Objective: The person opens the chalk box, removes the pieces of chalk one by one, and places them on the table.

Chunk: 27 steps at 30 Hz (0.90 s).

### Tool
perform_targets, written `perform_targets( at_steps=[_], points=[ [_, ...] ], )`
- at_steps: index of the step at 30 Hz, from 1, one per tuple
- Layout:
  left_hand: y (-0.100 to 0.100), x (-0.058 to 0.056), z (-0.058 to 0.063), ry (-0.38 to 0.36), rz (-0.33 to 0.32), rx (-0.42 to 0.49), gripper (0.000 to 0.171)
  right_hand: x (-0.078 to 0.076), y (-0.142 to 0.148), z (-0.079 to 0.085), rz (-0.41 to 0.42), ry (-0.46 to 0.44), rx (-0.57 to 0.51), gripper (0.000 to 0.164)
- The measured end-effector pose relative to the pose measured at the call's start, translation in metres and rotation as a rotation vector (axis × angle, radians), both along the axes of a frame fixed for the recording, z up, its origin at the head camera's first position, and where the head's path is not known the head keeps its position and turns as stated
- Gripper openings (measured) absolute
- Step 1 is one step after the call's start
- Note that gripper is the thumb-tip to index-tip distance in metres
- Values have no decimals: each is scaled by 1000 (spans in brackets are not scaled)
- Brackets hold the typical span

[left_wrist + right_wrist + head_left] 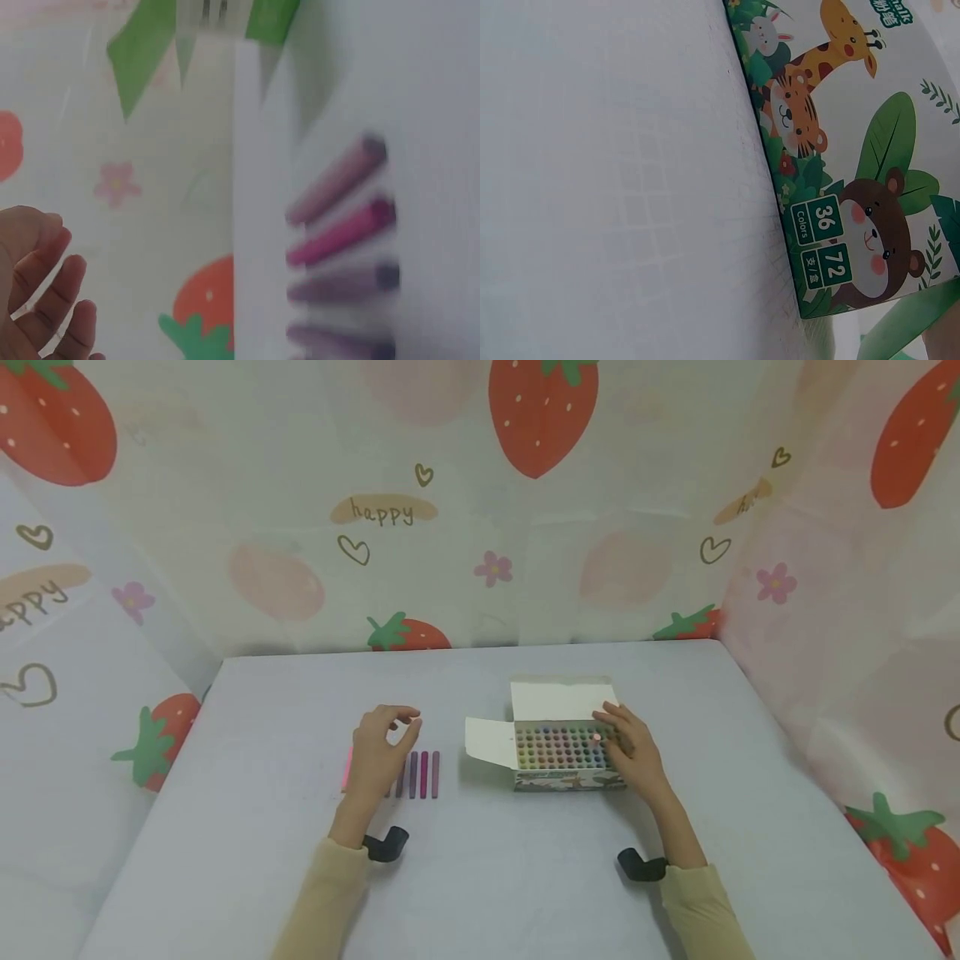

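In the head view my left hand [378, 747] hovers over a row of chalk sticks [423, 774] on the table. Its thumb and bent fingers have a gap between them and hold nothing; the hand hides part of the row. The sticks are pink and purple, blurred in the left wrist view. To the right stands an open chalk box [570, 782], filled with rows of coloured chalk ends. My right hand [636, 756] reaches over its right end, fingers spread. A pale peach chalk stick [597, 739] pokes up beside the thumb.
The box's white lid [562, 700] stands up at the back, and a side flap [490, 741] juts left. A white cloth covers the table [495, 893]. Strawberry-print curtains [450, 568] enclose the back and sides. Black wrist mounts [386, 845] sit at both cuffs.
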<state>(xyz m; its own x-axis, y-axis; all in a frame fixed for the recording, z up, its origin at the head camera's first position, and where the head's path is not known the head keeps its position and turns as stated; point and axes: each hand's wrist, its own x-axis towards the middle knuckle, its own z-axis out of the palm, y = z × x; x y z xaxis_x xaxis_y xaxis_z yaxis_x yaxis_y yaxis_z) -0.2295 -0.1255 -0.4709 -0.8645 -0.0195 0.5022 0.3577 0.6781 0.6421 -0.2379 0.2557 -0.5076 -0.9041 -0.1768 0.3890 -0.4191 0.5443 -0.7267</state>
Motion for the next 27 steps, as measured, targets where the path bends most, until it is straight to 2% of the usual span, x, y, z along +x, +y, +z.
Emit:
perform_targets(
  at_steps=[4, 8, 17, 21, 27],
  points=[
    [31, 4, 5, 50, -100, 45, 16, 0, 0, 0, -5, 5, 6, 42],
    [65, 7, 8, 79, -218, 54, 15, -1, 0, 0, -33, -4, 23, 43],
    [131, 12, 1, -20, -415, -51, 17, -2, 0, 1, -32, 5, 8, 43],
    [153, 10, -6, -61, -466, -127, 19, -2, 0, 0, -25, 10, 12, 43],
    [181, 3, -10, -91, -459, -157, 16, 1, -1, 3, -5, 11, 6, 42]
  ],
)
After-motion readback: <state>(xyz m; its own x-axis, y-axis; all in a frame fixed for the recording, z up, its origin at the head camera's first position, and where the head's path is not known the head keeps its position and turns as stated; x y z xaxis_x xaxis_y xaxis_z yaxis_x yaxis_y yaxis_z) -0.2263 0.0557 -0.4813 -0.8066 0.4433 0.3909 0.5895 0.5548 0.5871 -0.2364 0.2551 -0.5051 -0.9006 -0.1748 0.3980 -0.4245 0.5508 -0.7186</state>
